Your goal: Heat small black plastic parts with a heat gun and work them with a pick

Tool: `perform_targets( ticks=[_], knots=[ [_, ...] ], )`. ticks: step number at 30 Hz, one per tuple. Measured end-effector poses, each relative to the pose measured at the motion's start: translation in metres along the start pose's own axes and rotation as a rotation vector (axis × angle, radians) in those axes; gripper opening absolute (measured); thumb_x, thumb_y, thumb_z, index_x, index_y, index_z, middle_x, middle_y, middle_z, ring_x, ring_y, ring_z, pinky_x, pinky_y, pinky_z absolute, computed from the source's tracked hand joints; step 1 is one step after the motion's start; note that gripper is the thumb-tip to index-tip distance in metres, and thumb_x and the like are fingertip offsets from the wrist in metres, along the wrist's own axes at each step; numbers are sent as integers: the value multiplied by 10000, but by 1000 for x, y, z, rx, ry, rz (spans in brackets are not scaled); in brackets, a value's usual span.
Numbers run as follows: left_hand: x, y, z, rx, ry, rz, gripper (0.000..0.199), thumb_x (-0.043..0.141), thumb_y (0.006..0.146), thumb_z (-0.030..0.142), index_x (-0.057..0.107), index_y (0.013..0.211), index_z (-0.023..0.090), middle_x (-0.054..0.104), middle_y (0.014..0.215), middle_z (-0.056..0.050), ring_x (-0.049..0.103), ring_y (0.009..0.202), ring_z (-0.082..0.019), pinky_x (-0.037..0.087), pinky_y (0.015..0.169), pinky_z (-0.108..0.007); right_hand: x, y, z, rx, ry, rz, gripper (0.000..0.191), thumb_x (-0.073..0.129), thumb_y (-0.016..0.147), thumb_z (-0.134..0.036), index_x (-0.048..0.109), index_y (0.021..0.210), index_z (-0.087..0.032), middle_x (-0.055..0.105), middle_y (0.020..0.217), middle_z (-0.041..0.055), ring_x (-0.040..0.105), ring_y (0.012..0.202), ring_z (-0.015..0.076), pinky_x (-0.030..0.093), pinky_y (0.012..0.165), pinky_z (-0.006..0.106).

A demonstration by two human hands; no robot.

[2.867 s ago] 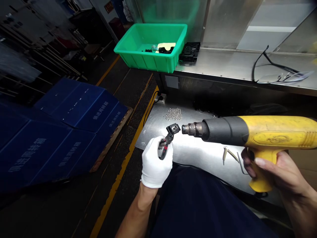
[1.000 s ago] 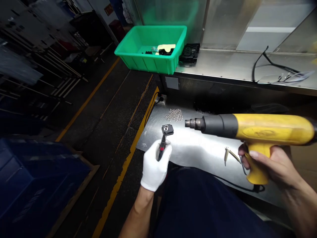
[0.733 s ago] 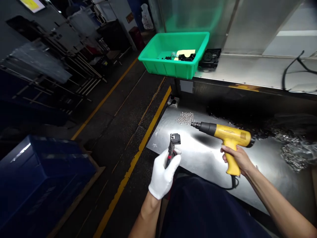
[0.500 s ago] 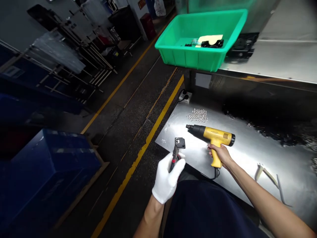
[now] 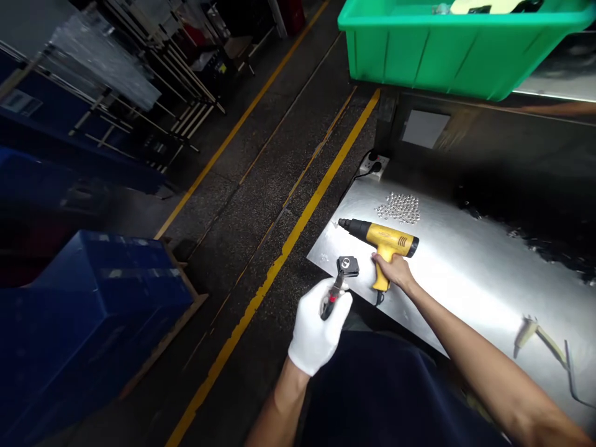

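My gloved left hand (image 5: 316, 335) closes in a fist around the pliers (image 5: 333, 298), lower center of the frame, with their red and black handles held inside the white glove. The pliers' tips pinch a small black bracket (image 5: 347, 267) with a round metal insert at its center. The bracket is held just over the near corner of the steel surface (image 5: 465, 261), below the muzzle of the yellow heat gun (image 5: 390, 239) and not touching it. My bare right hand (image 5: 395, 273) wraps the gun's pistol grip, with the nozzle pointing toward the upper left and a cable (image 5: 379, 299) trailing from the base of the grip.

The bracket looks small, light and stiff. It seems best held by the pliers alone, at its edge, since the insert may be hot and a small part could slip from the tips. The gun appears light enough for one hand, and the grip is the place to hold it, well away from the metal nozzle.

A pile of small metal parts (image 5: 398, 208) lies on the surface beyond my hands. A green bin (image 5: 419, 59) sits at the top right of the frame, and thin tools (image 5: 528, 329) lie at the lower right.
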State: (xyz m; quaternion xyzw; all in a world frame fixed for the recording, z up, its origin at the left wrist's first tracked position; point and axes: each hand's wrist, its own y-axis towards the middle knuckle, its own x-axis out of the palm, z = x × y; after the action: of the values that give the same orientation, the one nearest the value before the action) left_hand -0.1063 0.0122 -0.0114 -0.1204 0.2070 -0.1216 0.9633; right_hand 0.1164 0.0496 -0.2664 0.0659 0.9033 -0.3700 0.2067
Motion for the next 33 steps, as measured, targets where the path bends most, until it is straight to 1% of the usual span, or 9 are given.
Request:
perform_targets(
  ticks=[4,7,10,14,17,19,22,26,33],
  knots=[
    [8,2,-2,103,98,6,105,610,989,276,665,1027,195,686,930,-13,662,862,-160,515,836,-264,-24,-16,12,-38,-238,39,315,672,996,-435,695,1173,-175,716,1185,86,703,1014,240,592,897,465],
    [21,3,1,157,133,-23,112,611,986,269,671,1050,199,706,947,-24,685,870,-169,533,833,-270,-55,-43,41,-82,-336,113,318,658,999,-465,705,1137,-182,730,1136,74,706,989,232,584,906,466],
    [40,2,8,226,157,-48,126,620,976,268,679,1060,194,729,974,-42,705,895,-186,546,847,-280,-98,-79,92,-74,-399,282,348,647,1004,-460,679,1214,-184,712,1196,86,693,1053,255,566,944,498],
    [71,-1,18,259,211,-97,171,634,965,296,694,1085,191,756,1030,-60,721,968,-223,555,883,-303,-153,-128,173,15,-475,558,471,682,976,-445,601,1371,-200,573,1458,131,570,1295,336,484,1061,582],
    [97,-2,25,283,251,-148,207,659,955,335,708,1113,210,769,1083,-51,723,1032,-241,556,891,-305,-178,-151,222,83,-510,679,539,692,963,-464,568,1419,-206,514,1527,139,525,1348,362,454,1087,609],
    [116,-3,30,293,251,-184,238,672,950,370,714,1128,220,773,1086,-44,726,1041,-248,560,891,-309,-185,-155,244,103,-514,715,538,687,967,-464,567,1424,-208,517,1527,138,531,1345,359,459,1083,605],
    [141,-6,39,294,264,-252,278,682,942,420,719,1136,224,774,1060,-40,731,1026,-256,570,883,-323,-187,-152,260,104,-501,753,529,678,975,-458,564,1429,-211,521,1525,136,537,1340,355,464,1080,600],
    [163,-13,53,297,304,-336,286,672,947,446,713,1120,221,764,997,-37,736,957,-249,577,852,-334,-188,-150,262,104,-472,811,517,669,982,-462,568,1422,-210,548,1488,135,571,1293,342,496,1046,582],
    [181,-14,69,363,341,-389,204,653,963,350,702,1109,217,755,1013,-43,726,944,-235,567,856,-345,-195,-136,251,74,-454,784,472,670,986,-449,598,1384,-206,585,1448,126,597,1263,323,514,1032,562]
  ],
)
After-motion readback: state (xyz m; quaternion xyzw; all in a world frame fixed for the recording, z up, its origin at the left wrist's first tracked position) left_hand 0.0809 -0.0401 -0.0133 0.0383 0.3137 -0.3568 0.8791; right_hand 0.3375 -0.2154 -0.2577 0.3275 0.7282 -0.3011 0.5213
